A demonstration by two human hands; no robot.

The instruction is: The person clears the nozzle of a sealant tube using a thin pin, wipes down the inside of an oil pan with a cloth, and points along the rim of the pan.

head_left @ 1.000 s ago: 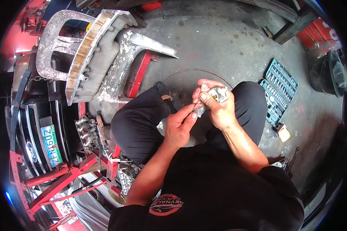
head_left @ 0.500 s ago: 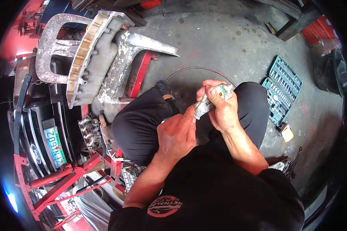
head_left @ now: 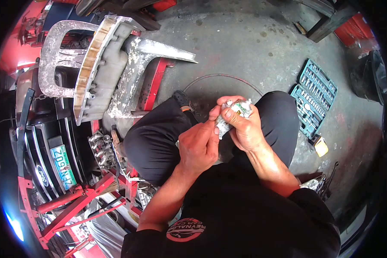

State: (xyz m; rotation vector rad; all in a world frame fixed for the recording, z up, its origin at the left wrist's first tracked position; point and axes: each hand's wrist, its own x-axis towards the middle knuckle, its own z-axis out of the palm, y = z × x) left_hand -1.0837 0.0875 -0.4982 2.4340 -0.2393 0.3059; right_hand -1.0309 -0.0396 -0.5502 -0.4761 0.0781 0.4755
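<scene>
A crumpled whitish plastic packet (head_left: 241,108) with green print and a small yellow mark is bunched up between my two hands, above my lap. My right hand (head_left: 247,129) wraps round its body, the thumb lying on top. From the other side, my left hand (head_left: 198,146) is closed, its thumb and fingertips pinching at the packet's near left end. What is inside the packet, if anything, I cannot make out.
On the floor to the right lies an open green socket set (head_left: 314,96), with a yellow object (head_left: 320,147) below it. A worn plastic chair (head_left: 144,47) bears a large metal engine pan (head_left: 105,69). Red stand bars (head_left: 79,200) and a vehicle grille (head_left: 41,155) are left.
The packet and both hands have shifted slightly left and down. My left fingertips have moved up along the packet's edge, closer to the right hand's fingers.
</scene>
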